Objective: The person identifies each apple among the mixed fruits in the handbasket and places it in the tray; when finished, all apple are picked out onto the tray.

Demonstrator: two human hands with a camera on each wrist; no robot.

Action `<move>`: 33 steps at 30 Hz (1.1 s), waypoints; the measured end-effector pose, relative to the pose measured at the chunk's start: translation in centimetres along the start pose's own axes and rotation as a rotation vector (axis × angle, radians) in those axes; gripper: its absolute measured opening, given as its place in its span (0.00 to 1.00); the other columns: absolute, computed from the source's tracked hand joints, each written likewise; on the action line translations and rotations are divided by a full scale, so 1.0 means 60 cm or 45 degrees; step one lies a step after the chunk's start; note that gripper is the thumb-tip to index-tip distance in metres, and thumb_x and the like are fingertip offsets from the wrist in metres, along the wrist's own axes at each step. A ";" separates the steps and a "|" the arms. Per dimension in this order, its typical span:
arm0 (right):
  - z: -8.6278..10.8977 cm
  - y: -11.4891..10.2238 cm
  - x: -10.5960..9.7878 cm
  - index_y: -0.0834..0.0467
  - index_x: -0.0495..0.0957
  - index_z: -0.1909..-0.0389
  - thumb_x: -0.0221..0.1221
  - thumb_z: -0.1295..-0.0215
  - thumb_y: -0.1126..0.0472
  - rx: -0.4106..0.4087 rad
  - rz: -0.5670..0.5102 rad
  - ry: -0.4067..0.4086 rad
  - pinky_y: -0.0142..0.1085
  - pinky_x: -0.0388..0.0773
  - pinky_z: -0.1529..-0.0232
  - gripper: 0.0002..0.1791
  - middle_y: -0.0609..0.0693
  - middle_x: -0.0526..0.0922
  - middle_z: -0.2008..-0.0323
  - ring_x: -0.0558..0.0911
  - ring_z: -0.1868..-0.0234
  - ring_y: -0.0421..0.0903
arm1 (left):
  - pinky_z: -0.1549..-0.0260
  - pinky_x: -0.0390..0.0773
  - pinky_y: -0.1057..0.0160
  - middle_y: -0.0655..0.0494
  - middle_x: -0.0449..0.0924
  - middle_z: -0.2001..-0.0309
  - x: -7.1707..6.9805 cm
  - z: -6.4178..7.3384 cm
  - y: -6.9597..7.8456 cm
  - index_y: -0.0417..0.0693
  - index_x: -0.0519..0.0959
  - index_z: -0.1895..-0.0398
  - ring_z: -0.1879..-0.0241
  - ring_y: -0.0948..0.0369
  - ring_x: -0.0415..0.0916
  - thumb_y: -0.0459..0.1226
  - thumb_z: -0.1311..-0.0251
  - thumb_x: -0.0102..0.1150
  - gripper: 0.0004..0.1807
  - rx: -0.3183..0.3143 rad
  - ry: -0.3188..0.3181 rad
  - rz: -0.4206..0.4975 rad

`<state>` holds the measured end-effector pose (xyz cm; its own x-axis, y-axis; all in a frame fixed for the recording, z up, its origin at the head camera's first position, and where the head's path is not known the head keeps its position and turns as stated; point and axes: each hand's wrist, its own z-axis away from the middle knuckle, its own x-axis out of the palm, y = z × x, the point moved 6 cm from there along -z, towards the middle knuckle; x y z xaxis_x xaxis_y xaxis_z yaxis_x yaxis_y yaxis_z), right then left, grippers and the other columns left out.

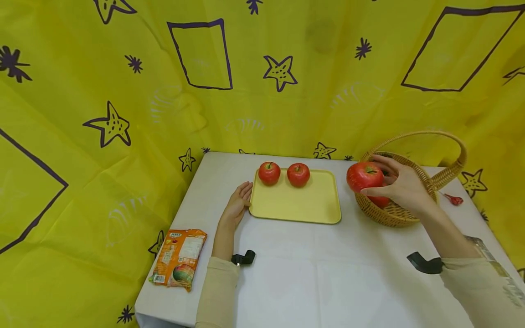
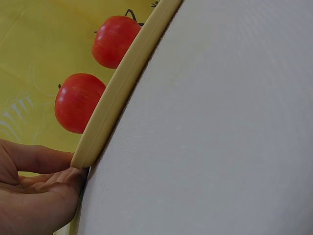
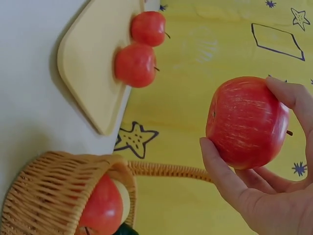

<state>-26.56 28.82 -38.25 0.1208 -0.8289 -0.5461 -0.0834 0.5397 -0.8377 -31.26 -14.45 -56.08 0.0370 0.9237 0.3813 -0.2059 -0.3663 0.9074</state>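
My right hand (image 1: 404, 187) holds a red apple (image 3: 247, 122) between thumb and fingers, above the near-left side of a wicker basket (image 1: 387, 218). Inside the basket lies another red apple (image 3: 102, 208), partly hidden by the wall in the right wrist view. A pale yellow tray (image 1: 295, 202) sits on the table left of the basket, with two red apples along its far side, a left one (image 1: 269, 173) and a right one (image 1: 298, 175). With extended fingers, my left hand (image 1: 237, 205) touches the tray's left edge; the left wrist view shows contact at a corner.
An orange snack packet (image 1: 179, 258) lies at the table's left edge. The basket's tall handle (image 1: 445, 136) arches up behind my right hand. A small red item (image 1: 454, 199) is right of the basket. A yellow patterned cloth (image 1: 246, 114) hangs behind the white table (image 1: 287, 273).
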 end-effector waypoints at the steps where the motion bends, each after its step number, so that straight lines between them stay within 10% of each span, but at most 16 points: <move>1: -0.002 -0.002 0.005 0.55 0.60 0.19 0.78 0.43 0.59 -0.013 -0.005 -0.008 0.18 0.78 0.54 0.53 0.60 0.70 0.28 0.79 0.45 0.30 | 0.20 0.50 0.57 0.41 0.52 0.19 -0.001 0.000 0.001 0.37 0.49 0.18 0.18 0.50 0.49 0.07 0.54 0.32 0.53 -0.001 0.002 0.001; 9: -0.015 -0.005 0.046 0.52 0.57 0.18 0.78 0.44 0.61 -0.025 -0.149 -0.070 0.21 0.81 0.54 0.55 0.61 0.64 0.26 0.74 0.31 0.65 | 0.20 0.50 0.57 0.41 0.53 0.19 -0.003 -0.001 0.001 0.37 0.50 0.18 0.19 0.50 0.49 0.07 0.53 0.32 0.52 0.010 0.008 -0.005; 20: -0.045 -0.026 0.103 0.53 0.63 0.20 0.80 0.48 0.59 -0.041 -0.207 -0.051 0.22 0.80 0.48 0.54 0.58 0.69 0.26 0.77 0.33 0.60 | 0.20 0.50 0.56 0.39 0.52 0.19 0.002 0.000 0.006 0.35 0.49 0.18 0.18 0.49 0.49 0.07 0.55 0.32 0.53 0.018 -0.001 -0.015; 27: -0.059 -0.028 0.136 0.51 0.62 0.20 0.80 0.47 0.51 0.008 -0.172 -0.097 0.40 0.80 0.40 0.55 0.55 0.67 0.24 0.78 0.36 0.61 | 0.20 0.50 0.57 0.39 0.53 0.19 0.004 -0.002 0.007 0.36 0.49 0.18 0.18 0.49 0.49 0.07 0.53 0.32 0.52 0.016 -0.009 -0.012; 33: -0.070 -0.035 0.161 0.49 0.63 0.20 0.81 0.49 0.55 0.002 -0.272 -0.133 0.29 0.80 0.45 0.55 0.53 0.67 0.24 0.79 0.38 0.59 | 0.20 0.50 0.57 0.39 0.52 0.19 0.000 -0.002 0.005 0.35 0.49 0.18 0.18 0.50 0.49 0.07 0.54 0.32 0.52 0.002 -0.007 -0.010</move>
<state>-29.39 19.07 -41.77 0.2371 -0.9047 -0.3541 -0.0438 0.3542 -0.9342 -31.41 -14.53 -55.82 0.0439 0.9261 0.3748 -0.2039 -0.3589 0.9108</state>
